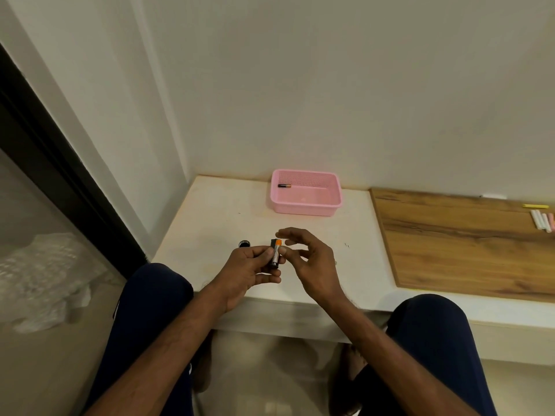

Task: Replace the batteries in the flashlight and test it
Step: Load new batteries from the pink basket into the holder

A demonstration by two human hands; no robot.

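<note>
The left hand (pixel 249 270) is curled around a small black flashlight body (pixel 274 263), gripping it between thumb and fingers so that it stands roughly upright above the near edge of the white table (pixel 216 211). An orange-tipped battery (pixel 276 250) sticks up out of the top of that body, its orange end uppermost and its lower part hidden inside the barrel or behind the fingers; how deep it sits cannot be told. The right hand (pixel 306 259) hovers just beside it on the right, fingers spread and loosely bent, grasping nothing; its thumb tip touches or nearly touches the side of the battery, though contact cannot be confirmed.

Just beyond the left hand's knuckles, a small black round piece (pixel 244 244), probably the flashlight's cap, stands on the table, apart from the hand. Farther ahead of both hands, near the wall, sits a pink mesh basket (pixel 303 205), and inside it, against its left side, lies a second battery (pixel 284 185) on its side. Well to the right of the right hand, a wooden board (pixel 450 244) covers that part of the surface, with a few pale sticks (pixel 540 219), possibly chalk, lying at its far right edge. Below the forearms, both knees in dark trousers (pixel 432 331) frame the table's front edge.
</note>
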